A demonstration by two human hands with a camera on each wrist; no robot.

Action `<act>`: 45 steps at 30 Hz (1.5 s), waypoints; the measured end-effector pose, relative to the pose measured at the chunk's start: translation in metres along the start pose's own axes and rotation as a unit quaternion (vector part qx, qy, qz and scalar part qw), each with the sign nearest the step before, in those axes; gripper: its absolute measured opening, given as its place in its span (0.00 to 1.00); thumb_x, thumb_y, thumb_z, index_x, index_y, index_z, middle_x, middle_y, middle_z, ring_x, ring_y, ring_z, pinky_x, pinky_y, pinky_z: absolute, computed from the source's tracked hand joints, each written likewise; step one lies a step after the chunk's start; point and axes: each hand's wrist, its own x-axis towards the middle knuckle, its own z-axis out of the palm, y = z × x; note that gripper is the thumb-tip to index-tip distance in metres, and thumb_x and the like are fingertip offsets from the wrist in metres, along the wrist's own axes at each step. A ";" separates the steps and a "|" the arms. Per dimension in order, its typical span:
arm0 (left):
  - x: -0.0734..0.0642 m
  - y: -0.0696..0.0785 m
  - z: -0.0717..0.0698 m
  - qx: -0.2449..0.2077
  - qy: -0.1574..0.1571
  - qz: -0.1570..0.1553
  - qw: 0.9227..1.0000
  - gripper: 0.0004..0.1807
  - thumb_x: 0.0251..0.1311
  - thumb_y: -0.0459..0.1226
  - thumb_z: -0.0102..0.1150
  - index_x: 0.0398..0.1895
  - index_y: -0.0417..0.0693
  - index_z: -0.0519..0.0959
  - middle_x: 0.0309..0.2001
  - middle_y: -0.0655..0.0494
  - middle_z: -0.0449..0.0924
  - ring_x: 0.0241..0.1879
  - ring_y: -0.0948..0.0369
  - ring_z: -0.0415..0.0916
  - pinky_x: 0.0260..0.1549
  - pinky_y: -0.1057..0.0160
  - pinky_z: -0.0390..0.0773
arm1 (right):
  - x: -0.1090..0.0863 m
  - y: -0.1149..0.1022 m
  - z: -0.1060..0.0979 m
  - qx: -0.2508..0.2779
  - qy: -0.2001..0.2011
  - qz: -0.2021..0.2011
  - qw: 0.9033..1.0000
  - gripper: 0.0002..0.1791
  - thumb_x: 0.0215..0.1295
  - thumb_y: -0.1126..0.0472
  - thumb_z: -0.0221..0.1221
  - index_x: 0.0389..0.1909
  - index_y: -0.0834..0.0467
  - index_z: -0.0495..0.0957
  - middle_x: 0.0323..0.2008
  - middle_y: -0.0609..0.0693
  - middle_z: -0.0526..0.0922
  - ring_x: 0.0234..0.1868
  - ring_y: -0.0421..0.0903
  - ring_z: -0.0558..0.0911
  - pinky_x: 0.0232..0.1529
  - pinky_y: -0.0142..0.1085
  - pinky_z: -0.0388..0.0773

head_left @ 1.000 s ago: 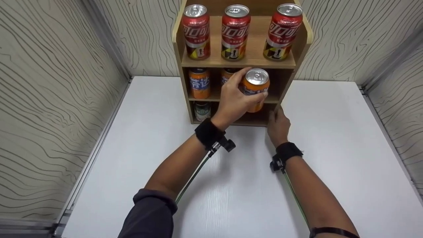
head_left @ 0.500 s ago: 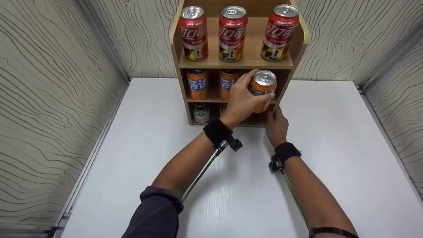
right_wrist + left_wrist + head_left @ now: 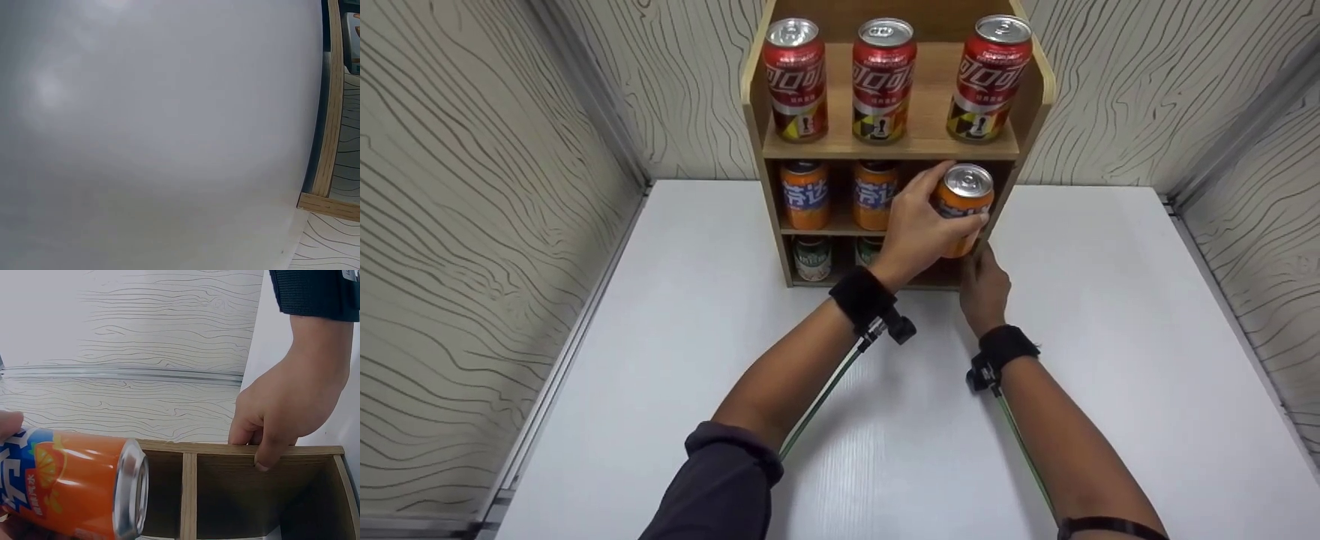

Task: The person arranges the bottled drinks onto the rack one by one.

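My left hand (image 3: 919,232) grips an orange soda can (image 3: 964,202) in front of the right part of the middle tier of a small wooden shelf (image 3: 891,151). The can stands nearly upright, its silver lid up. In the left wrist view the same orange can (image 3: 84,489) lies across the lower left, with fingertips at its far edge. My right hand (image 3: 985,296) holds the shelf's right side panel low down. Seen from the left wrist, the right hand (image 3: 292,399) has its thumb over the panel's edge. The right wrist view shows wooden boards (image 3: 333,112) but no hand.
Three red cola cans, the middle one (image 3: 883,82), line the top tier. Two more orange cans, one at the left (image 3: 806,196), occupy the middle tier. Green-and-white cans (image 3: 812,259) sit below. The shelf stands on a white table (image 3: 697,315) between patterned walls (image 3: 472,225).
The left hand has moved right with the orange can, uncovering the middle orange can and a second green-and-white can. The right hand stays on the side panel.
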 end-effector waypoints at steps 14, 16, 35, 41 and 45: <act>0.013 -0.004 0.016 -0.010 0.002 -0.004 1.000 0.37 0.58 0.40 0.79 0.69 0.42 0.74 0.60 0.47 0.81 0.57 0.59 0.82 0.59 0.70 0.81 | 0.001 0.003 -0.002 0.003 0.019 -0.025 1.000 0.22 0.87 0.50 0.43 0.64 0.60 0.75 0.50 0.65 0.88 0.51 0.61 0.88 0.48 0.53 0.80; 0.015 -0.003 0.018 -0.003 0.004 -0.004 1.000 0.36 0.58 0.40 0.79 0.69 0.42 0.74 0.60 0.47 0.82 0.57 0.59 0.83 0.59 0.70 0.81 | 0.001 0.003 -0.003 0.004 0.019 -0.026 0.999 0.21 0.87 0.50 0.44 0.62 0.59 0.75 0.48 0.64 0.88 0.48 0.59 0.87 0.46 0.50 0.79; 0.028 -0.014 0.032 -0.042 0.039 -0.046 0.997 0.36 0.59 0.40 0.78 0.69 0.44 0.74 0.60 0.49 0.83 0.54 0.62 0.82 0.55 0.71 0.82 | -0.004 0.003 0.000 0.012 0.016 -0.037 0.999 0.23 0.86 0.52 0.46 0.71 0.58 0.72 0.53 0.65 0.88 0.56 0.62 0.88 0.52 0.54 0.82; 0.031 -0.014 0.035 -0.031 0.057 -0.047 0.997 0.35 0.58 0.41 0.79 0.66 0.42 0.76 0.57 0.48 0.85 0.52 0.61 0.83 0.53 0.70 0.83 | -0.004 0.006 0.001 0.007 0.008 -0.035 0.999 0.26 0.86 0.55 0.45 0.78 0.57 0.65 0.60 0.66 0.85 0.62 0.62 0.85 0.59 0.56 0.82; 0.035 -0.014 0.037 -0.034 0.055 -0.056 0.996 0.35 0.58 0.42 0.79 0.66 0.43 0.75 0.56 0.50 0.86 0.51 0.63 0.84 0.51 0.71 0.84 | -0.002 0.005 0.001 0.006 0.012 -0.031 0.999 0.25 0.85 0.54 0.46 0.77 0.56 0.67 0.61 0.65 0.85 0.63 0.61 0.85 0.61 0.55 0.81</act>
